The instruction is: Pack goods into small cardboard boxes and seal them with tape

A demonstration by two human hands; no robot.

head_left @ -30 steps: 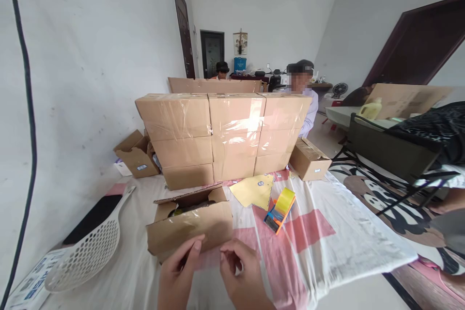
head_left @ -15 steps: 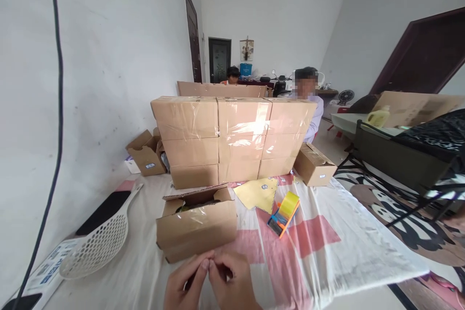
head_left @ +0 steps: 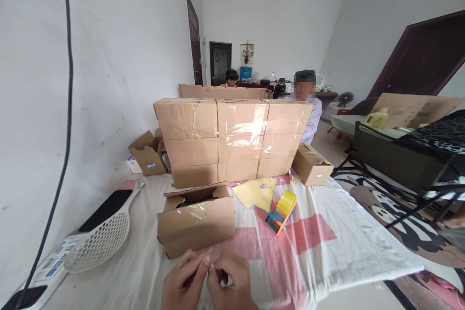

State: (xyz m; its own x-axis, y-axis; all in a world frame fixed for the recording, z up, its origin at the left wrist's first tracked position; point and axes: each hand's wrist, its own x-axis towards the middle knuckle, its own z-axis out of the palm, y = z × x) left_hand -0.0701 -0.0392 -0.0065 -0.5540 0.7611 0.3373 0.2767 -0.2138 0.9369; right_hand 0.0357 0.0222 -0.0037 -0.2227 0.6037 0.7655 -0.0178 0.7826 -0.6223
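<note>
My left hand (head_left: pixel 186 278) and my right hand (head_left: pixel 229 276) come together at the front edge of the table, their fingertips pinched and almost touching. Whatever is between the fingers, if anything, is too small to make out. Just beyond them lies a long cardboard box (head_left: pixel 198 226) with its top flaps raised; dark contents show faintly inside. To the right of that box rests a tape dispenser (head_left: pixel 281 212) with a yellow roll and an orange and blue frame. A yellow paper piece (head_left: pixel 256 193) with a jagged edge lies behind the dispenser.
A wall of taped cardboard boxes (head_left: pixel 236 140) stands across the back of the cloth-covered table (head_left: pixel 348 256). At left lie a white perforated scoop (head_left: pixel 103 240) and a black pad. Smaller boxes flank the stack. Two people sit beyond it.
The view has shifted slightly. My hands stay pinched close together, with the fingertips a little altered in position. The box and tape dispenser remain where they were on the cloth.
</note>
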